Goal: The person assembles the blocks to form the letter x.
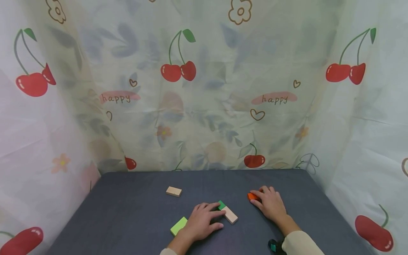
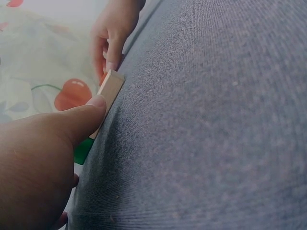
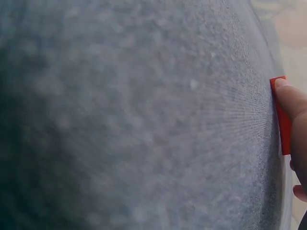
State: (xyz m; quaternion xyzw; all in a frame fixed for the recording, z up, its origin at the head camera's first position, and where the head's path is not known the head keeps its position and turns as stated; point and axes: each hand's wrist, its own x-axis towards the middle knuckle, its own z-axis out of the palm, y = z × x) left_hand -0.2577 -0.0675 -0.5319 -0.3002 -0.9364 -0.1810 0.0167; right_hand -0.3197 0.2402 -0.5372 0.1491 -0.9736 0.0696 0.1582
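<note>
On the dark table, a green block (image 1: 221, 205) lies end to end with a pale wooden block (image 1: 230, 215). My left hand (image 1: 202, 221) spreads its fingers over them, with fingertips right at the green block and the near end of the wooden one. Its thumb stands away from the blocks in the head view. Farther right, my right hand (image 1: 271, 203) pinches an orange block (image 1: 253, 196) between thumb and fingers. The right wrist view shows the thumb lying along the orange block's (image 3: 284, 124) side. Part of that block is hidden behind the fingers.
A lime-green block (image 1: 179, 226) lies left of the left hand, partly covered by it. Another pale wooden block (image 1: 174, 191) lies farther back on the table (image 1: 134, 212). A black object (image 1: 275, 245) shows by the right sleeve. Patterned curtains (image 1: 207, 117) enclose the table's back and sides.
</note>
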